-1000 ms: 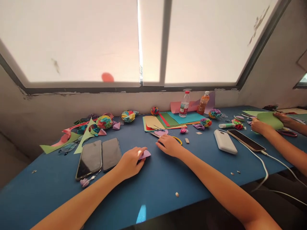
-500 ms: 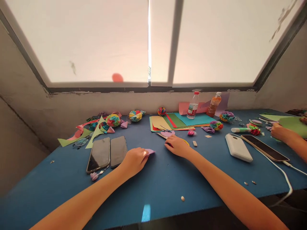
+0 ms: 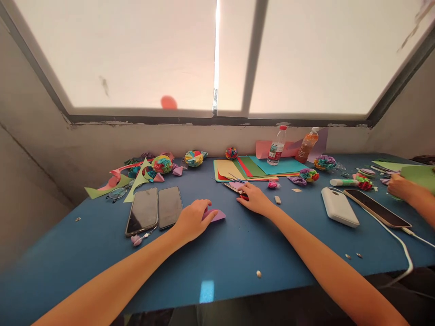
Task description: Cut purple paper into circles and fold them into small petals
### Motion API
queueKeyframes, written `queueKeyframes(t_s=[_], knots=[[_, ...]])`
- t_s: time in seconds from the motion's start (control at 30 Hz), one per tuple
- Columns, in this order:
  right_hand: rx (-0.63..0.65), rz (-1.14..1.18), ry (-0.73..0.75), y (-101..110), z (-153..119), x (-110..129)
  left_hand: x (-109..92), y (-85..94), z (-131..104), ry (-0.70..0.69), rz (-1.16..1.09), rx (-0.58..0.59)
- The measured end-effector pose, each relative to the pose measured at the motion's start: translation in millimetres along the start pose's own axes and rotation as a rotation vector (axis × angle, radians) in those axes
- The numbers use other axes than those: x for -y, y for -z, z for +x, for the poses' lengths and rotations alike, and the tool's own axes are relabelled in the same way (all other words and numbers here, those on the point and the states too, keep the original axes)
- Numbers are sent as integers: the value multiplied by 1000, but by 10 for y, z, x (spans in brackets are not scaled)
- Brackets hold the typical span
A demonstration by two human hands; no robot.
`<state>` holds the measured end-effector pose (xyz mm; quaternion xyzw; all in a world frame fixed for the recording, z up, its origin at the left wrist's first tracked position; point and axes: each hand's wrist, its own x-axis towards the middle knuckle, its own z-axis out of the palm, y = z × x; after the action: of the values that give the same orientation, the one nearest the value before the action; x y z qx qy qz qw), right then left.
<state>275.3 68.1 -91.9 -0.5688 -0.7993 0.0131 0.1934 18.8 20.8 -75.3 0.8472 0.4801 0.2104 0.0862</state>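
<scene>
My left hand (image 3: 194,219) is in front of the two dark phones, its thumb and fingers around a folded piece of purple paper (image 3: 218,216) low over the blue table. My right hand (image 3: 254,199) rests to the right of it, fingers curled on the red handle of a pair of scissors (image 3: 243,196). The scissors' blades point away to the left, and most of the handle is hidden under the hand. Just beyond the fingers lies a purple paper piece (image 3: 237,184), with another pair of dark scissors (image 3: 234,179) over the coloured sheets.
Coloured paper sheets (image 3: 272,166) lie at the back by a water bottle (image 3: 277,146) and an orange drink bottle (image 3: 307,146). Phones (image 3: 142,212), glasses (image 3: 117,193) and paper scraps lie left. A power bank (image 3: 340,207) and a co-worker's hand (image 3: 403,186) with green paper are right.
My left hand's fingers have lifted and loosened a little, showing more of the purple paper. My right hand has shifted slightly, uncovering the red handle. The view has tilted slightly.
</scene>
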Motion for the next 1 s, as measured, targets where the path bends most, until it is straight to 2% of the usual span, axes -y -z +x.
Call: queueKeyframes(t_s=[0.13, 0.4, 0.63, 0.83, 1.0], knots=[[17, -8, -12, 31, -4, 36, 11, -8, 13, -33, 38, 32], [-11, 14, 22, 16, 9, 45, 78, -31, 31, -62, 15, 26], [-81, -27, 54, -57, 46, 41, 37, -13, 14, -77, 84, 19], [-93, -3, 101, -63, 72, 66, 30, -8, 17, -104, 110, 24], [-85, 13, 69, -76, 81, 58, 26, -5, 14, -83, 109, 51]])
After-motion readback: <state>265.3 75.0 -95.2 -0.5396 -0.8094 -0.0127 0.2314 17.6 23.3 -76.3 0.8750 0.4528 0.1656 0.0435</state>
